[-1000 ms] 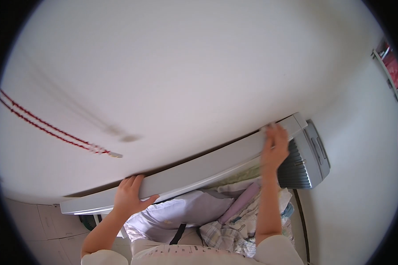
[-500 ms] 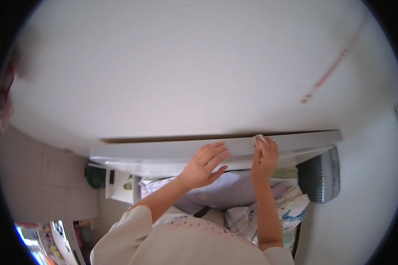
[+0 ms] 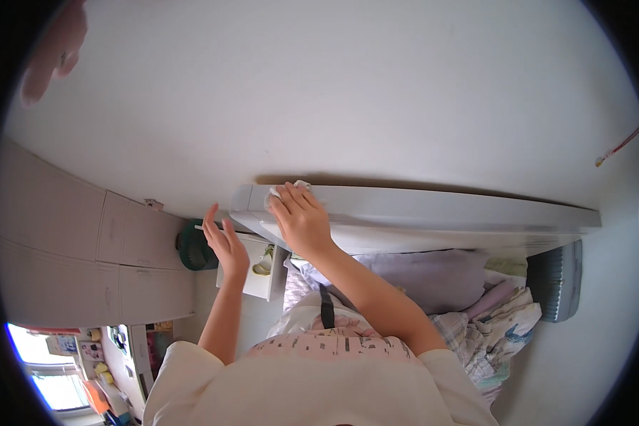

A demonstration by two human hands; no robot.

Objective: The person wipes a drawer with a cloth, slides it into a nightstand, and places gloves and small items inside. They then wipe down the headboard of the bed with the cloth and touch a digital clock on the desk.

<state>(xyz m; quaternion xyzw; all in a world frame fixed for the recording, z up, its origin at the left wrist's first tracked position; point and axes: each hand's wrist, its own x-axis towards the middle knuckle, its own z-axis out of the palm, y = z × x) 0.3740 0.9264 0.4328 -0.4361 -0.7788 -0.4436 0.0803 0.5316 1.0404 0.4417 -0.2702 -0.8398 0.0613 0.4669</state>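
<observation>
My right hand (image 3: 305,221) presses a crumpled white cloth (image 3: 302,186) onto the top of a pale grey headboard (image 3: 440,206), close to its left end. The fingers lie over the cloth, which peeks out at their tips. My left hand (image 3: 225,245) is raised with nothing in it, fingers stretched and apart, beside the headboard's left end and above a white nightstand (image 3: 254,285). Below the headboard lies a lilac pillow (image 3: 433,278) on the bed. My right forearm covers part of the headboard and the bedding.
A dark green bin (image 3: 192,246) stands left of the nightstand, by pale cabinets (image 3: 78,234). Rumpled patterned bedding (image 3: 500,326) and a grey ribbed container (image 3: 557,280) are at the right. A white wall (image 3: 376,92) rises behind the headboard. A blurred pinkish shape (image 3: 53,53) shows upper left.
My right hand has slid left along the headboard with the cloth. My left hand has also moved left, off the headboard's front. The view has shifted left, showing more cabinet.
</observation>
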